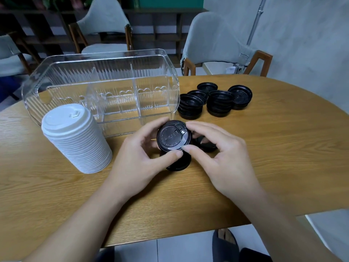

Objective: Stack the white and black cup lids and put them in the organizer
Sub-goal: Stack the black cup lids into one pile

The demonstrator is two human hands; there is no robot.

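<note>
A: Nearest you are your own two forearms, reaching out over the wooden table. Your left hand and right hand meet around one black lid stack, held top face up, near the middle of the table.

B: How are my hands set on it?

A: Both are curled round it. The left thumb and fingers pinch its left rim, and the right fingertips pinch the right rim, with the two thumbs almost touching at the near edge. Neither hand is spread flat.

B: So what makes this step go well?

A: I'd judge you are seating lids onto one another. Keep the rims level and the sip tabs lined up, then press evenly all round so nothing cocks sideways. A loose black lid lies just beyond your right fingers, partly hidden.

B: Where does everything else sit?

A: The white lid stack stands tilted to the left of your hands, already tall. The small black lid piles wait at the far right, well apart from your grip. The clear organizer stands just beyond your hands, to the far left, its compartments holding no lids that I can see.
</note>
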